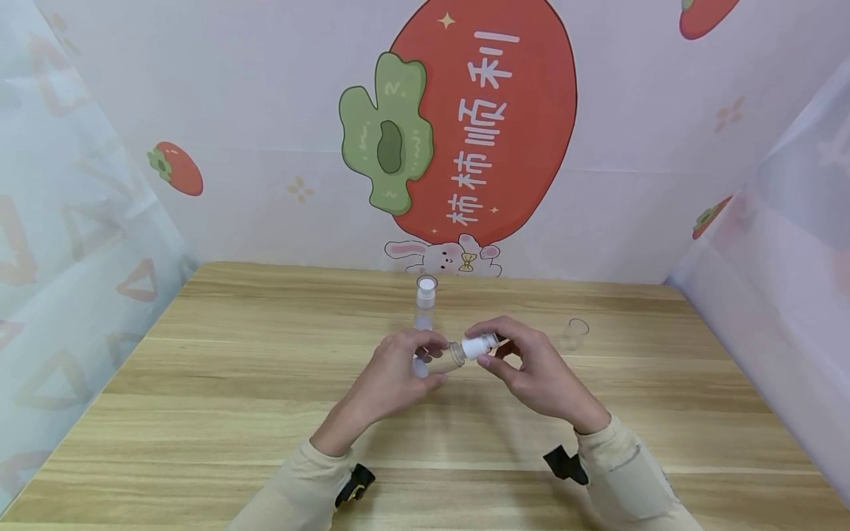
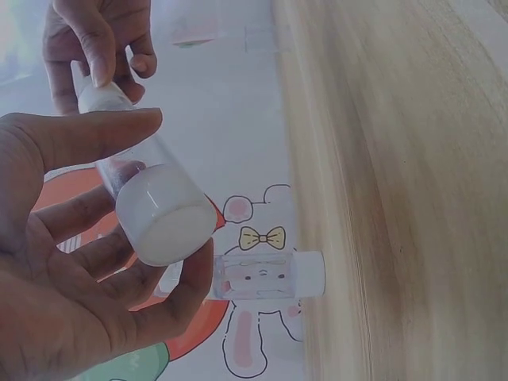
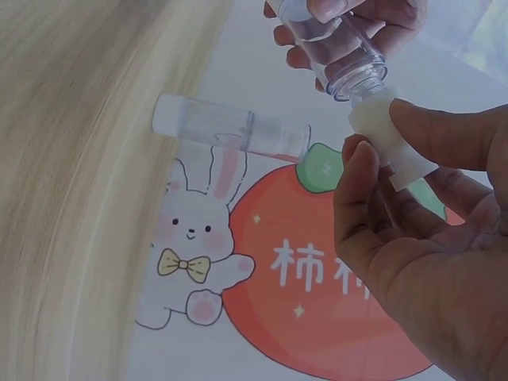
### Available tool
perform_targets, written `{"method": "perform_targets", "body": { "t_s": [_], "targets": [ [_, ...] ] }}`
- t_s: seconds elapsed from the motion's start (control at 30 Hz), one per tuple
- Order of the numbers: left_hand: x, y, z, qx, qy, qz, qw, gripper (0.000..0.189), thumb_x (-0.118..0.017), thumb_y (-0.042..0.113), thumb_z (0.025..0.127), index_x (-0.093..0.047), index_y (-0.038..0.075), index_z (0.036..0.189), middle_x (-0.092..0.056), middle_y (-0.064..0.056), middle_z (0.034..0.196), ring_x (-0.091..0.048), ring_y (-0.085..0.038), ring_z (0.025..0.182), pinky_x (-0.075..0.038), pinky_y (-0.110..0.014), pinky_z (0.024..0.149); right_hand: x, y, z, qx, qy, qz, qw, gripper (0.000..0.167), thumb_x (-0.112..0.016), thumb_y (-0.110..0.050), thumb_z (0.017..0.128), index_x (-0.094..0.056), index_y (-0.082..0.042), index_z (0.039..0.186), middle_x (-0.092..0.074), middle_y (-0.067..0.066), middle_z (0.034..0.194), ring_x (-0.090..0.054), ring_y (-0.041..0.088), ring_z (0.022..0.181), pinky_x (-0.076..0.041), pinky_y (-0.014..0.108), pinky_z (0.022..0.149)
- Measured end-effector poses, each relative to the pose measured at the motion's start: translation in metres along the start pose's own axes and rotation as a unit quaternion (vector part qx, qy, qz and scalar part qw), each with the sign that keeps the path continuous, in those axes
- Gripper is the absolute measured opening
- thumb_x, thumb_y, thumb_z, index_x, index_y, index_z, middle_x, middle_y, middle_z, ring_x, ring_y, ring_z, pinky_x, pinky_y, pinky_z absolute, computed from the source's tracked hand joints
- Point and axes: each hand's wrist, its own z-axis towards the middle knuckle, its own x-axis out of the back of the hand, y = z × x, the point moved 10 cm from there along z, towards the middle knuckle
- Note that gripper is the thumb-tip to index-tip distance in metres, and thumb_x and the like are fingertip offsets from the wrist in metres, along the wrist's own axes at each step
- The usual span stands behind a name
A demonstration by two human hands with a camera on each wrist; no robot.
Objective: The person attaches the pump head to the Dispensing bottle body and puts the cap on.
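Note:
Between both hands is a clear bottle (image 1: pixel 448 359) with a white base (image 2: pixel 165 214), held tilted above the table. My left hand (image 1: pixel 397 366) grips its body, fingers curled round the lower part. At the bottle's mouth, my right hand (image 1: pixel 533 371) pinches a white pump head (image 3: pixel 384 128) between thumb and fingers. The pump's narrow lower end lines up with the open neck; how deep it sits inside cannot be told. Just beyond the left hand a second clear bottle (image 1: pixel 426 304) stands upright, with a white base (image 3: pixel 167 115) and a clear cover over its white top.
On the wooden table (image 1: pixel 279 413), right of the right hand, stands a small transparent cap (image 1: pixel 574 338), hard to make out. A printed cloth backdrop (image 1: pixel 265 110) rises behind the table's far edge, and pale cloth hangs along both sides.

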Motion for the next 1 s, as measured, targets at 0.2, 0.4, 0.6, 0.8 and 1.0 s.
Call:
{"method": "perform_targets", "body": {
  "t_s": [0.2, 0.4, 0.6, 0.8, 1.0],
  "targets": [
    [-0.001, 0.002, -0.001, -0.004, -0.006, -0.001, 1.0, 0.034, -0.085, 0.005, 0.081, -0.072, 0.004, 0.112, -0.07, -0.007, 0.1, -0.065, -0.028, 0.092, -0.053, -0.044, 0.083, -0.002, 0.0, 0.0, -0.005, -0.011, -0.001, 0.9999, 0.036, -0.071, 0.009, 0.089, -0.067, -0.008, 0.12, -0.067, -0.001, 0.113, -0.063, 0.016, 0.088, -0.057, 0.033, 0.076],
    [-0.001, 0.005, -0.001, -0.013, -0.007, -0.002, 0.9999, 0.034, -0.085, 0.005, 0.081, -0.072, 0.003, 0.112, -0.069, -0.006, 0.1, -0.065, -0.028, 0.092, -0.053, -0.044, 0.083, -0.002, 0.001, -0.001, -0.011, -0.015, -0.003, 0.9998, 0.035, -0.071, 0.007, 0.09, -0.067, -0.011, 0.12, -0.067, -0.003, 0.11, -0.063, 0.016, 0.088, -0.057, 0.032, 0.075],
    [-0.001, 0.006, -0.002, -0.017, -0.003, 0.004, 0.9998, 0.034, -0.085, 0.005, 0.081, -0.072, 0.003, 0.112, -0.069, -0.006, 0.099, -0.065, -0.027, 0.091, -0.052, -0.043, 0.083, -0.002, 0.003, -0.001, -0.011, -0.016, -0.006, 0.9998, 0.034, -0.072, 0.005, 0.09, -0.068, -0.011, 0.12, -0.067, -0.004, 0.107, -0.063, 0.016, 0.087, -0.057, 0.031, 0.074],
    [0.0, 0.007, -0.003, -0.021, 0.004, 0.006, 0.9998, 0.034, -0.086, 0.005, 0.079, -0.072, 0.003, 0.111, -0.069, -0.005, 0.098, -0.064, -0.027, 0.091, -0.051, -0.042, 0.081, -0.003, 0.006, -0.001, -0.027, -0.018, -0.019, 0.9993, 0.027, -0.073, -0.007, 0.094, -0.068, -0.013, 0.12, -0.068, -0.005, 0.099, -0.062, 0.015, 0.083, -0.055, 0.03, 0.072],
    [0.0, 0.007, -0.002, -0.021, 0.003, 0.007, 0.9997, 0.034, -0.086, 0.005, 0.08, -0.072, 0.003, 0.11, -0.069, -0.005, 0.099, -0.064, -0.027, 0.091, -0.051, -0.042, 0.082, -0.004, 0.01, -0.001, -0.042, -0.02, -0.031, 0.9984, 0.023, -0.072, -0.016, 0.096, -0.069, -0.015, 0.119, -0.065, -0.007, 0.092, -0.06, 0.014, 0.082, -0.054, 0.029, 0.072]
  ]
}}
